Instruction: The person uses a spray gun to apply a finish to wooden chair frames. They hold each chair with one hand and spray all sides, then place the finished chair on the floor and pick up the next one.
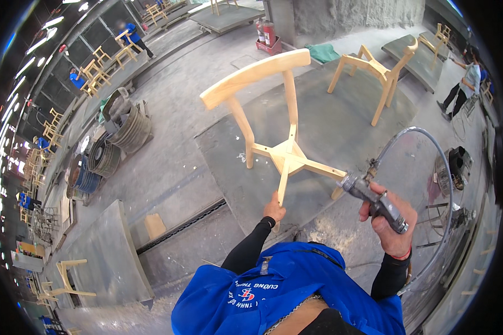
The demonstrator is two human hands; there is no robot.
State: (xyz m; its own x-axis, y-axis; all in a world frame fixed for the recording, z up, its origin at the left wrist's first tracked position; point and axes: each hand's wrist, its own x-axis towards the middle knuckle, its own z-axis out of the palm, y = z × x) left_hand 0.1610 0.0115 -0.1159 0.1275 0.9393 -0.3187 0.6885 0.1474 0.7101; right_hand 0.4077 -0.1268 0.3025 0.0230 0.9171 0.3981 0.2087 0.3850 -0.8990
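Note:
A bare wooden chair frame (288,159) with a curved backrest and a cross-shaped seat support stands in front of me on a grey board (223,145). My left hand (274,211) is closed around the near front corner of the frame, at the top of a leg. In my right hand (395,226) is a dark, pistol-shaped air tool (371,201), its fingers wrapped round the body. The tool's nose is at the right end of the seat support; I cannot tell whether they touch. A grey hose (450,184) loops from the tool along my right side.
Another chair frame (377,70) stands beyond on the same board. Fire extinguishers (267,33) stand in a red holder at the back. Round bins (129,125) are on the left, with a chair frame (67,289) at lower left. A co-worker (466,84) stands far right; others work far left.

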